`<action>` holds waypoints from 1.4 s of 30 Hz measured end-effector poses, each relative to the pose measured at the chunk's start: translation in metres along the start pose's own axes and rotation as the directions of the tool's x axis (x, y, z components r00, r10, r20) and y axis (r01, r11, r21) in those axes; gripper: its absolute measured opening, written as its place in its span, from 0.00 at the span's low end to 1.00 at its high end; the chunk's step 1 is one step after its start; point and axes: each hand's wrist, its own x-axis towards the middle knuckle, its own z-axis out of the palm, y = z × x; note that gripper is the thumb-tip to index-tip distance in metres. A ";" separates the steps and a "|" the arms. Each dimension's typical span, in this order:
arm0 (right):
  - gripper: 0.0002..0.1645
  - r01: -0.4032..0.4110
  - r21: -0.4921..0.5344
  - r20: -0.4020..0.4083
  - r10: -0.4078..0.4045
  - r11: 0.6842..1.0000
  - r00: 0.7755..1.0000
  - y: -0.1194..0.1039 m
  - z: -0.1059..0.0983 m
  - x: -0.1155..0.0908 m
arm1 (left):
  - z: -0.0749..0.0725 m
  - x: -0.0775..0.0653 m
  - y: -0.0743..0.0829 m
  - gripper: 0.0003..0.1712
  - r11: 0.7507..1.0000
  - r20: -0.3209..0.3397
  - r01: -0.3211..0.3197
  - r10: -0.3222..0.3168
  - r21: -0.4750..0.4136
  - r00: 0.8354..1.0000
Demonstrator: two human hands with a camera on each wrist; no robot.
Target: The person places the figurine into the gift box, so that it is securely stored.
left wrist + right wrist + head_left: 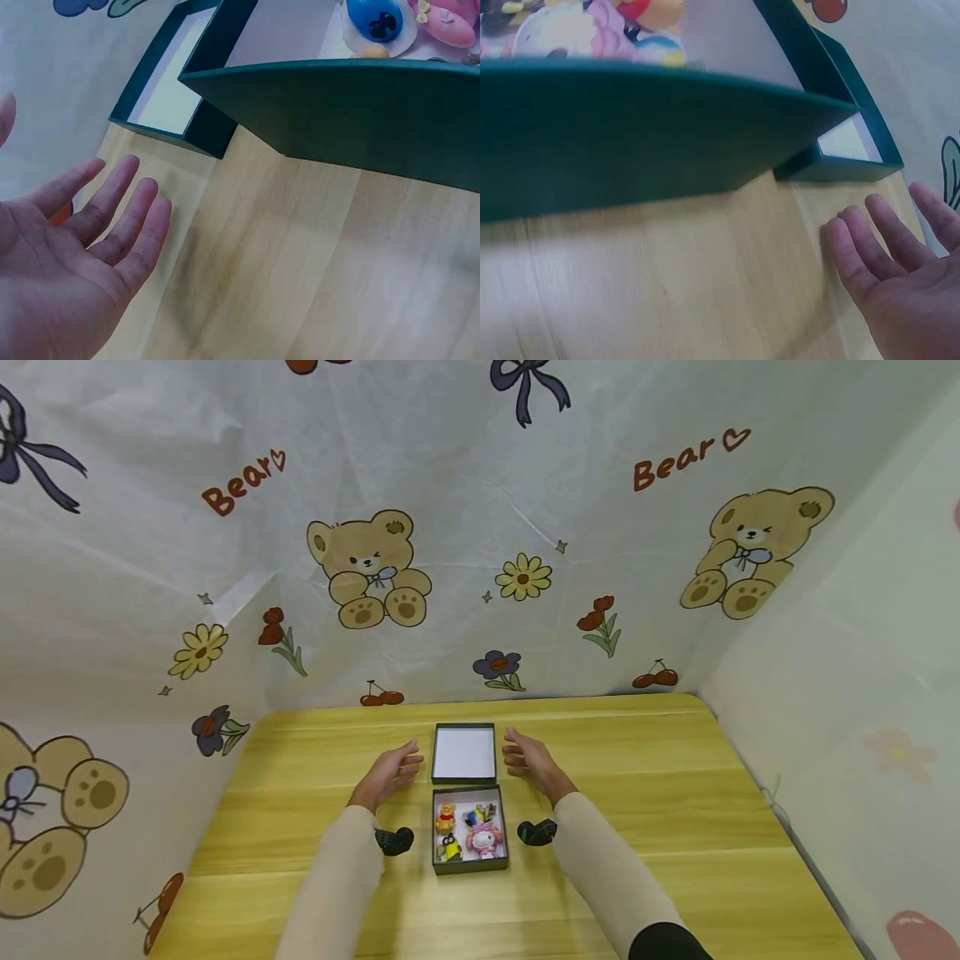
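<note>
Two dark green boxes with white insides lie one behind the other on the table. The far one, a shallow lid-like box [464, 755], has nothing in it. The near box [471, 867] holds several small toy figures, among them a yellow and red bear [446, 819], a pink figure [484, 840] and a yellow and black one [451, 848]. My left hand [389, 773] hovers left of the far box, fingers spread and apart from it. On the other side, my right hand [532, 762] mirrors it, palm inward, fingers loosely extended. Neither hand holds anything.
The wooden table [637, 777] reaches back to a white cloth [450, 652] printed with bears and flowers. More printed cloth hangs at the left and right sides. Black wrist devices [394, 841] sit on both wrists, beside the near box.
</note>
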 end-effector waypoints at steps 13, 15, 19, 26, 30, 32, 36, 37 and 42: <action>0.42 -0.026 0.114 -0.019 0.028 0.993 0.999 0.008 0.015 0.008 | 0.008 0.005 0.000 0.47 0.998 0.021 0.000 0.001 -0.065 1.000; 0.42 -0.028 0.124 -0.020 0.030 0.992 0.999 0.009 0.016 0.008 | 0.010 0.004 0.000 0.47 0.996 0.024 0.006 -0.004 -0.084 1.000; 0.42 -0.033 0.143 -0.022 0.036 0.989 0.999 0.011 0.017 0.008 | 0.012 0.005 0.000 0.50 0.991 0.024 0.022 -0.019 -0.132 1.000; 0.41 -0.034 0.141 -0.031 0.039 0.989 0.999 0.011 0.018 0.008 | 0.017 0.007 0.002 0.46 0.984 0.024 0.039 -0.036 -0.174 0.999; 0.42 -0.037 0.128 -0.034 0.041 0.991 0.999 0.010 0.019 0.008 | 0.020 0.008 0.006 0.43 0.987 0.022 0.037 -0.034 -0.156 0.999; 0.42 -0.034 0.120 -0.036 0.039 0.992 0.999 0.009 0.019 0.008 | 0.021 0.009 0.008 0.44 0.988 0.028 0.035 -0.031 -0.149 0.999; 0.41 -0.035 0.112 -0.039 0.039 0.993 0.998 0.005 0.019 0.006 | 0.023 0.008 0.012 0.45 0.991 0.035 0.025 -0.020 -0.131 0.999; 0.41 -0.031 0.108 -0.037 0.035 0.994 0.999 0.005 0.019 0.006 | 0.023 0.008 0.013 0.45 0.992 0.036 0.022 -0.018 -0.125 0.999; 0.41 -0.010 0.108 -0.052 0.016 0.994 0.999 0.003 0.020 0.002 | 0.025 0.007 0.016 0.45 0.996 0.060 -0.015 0.021 -0.087 0.998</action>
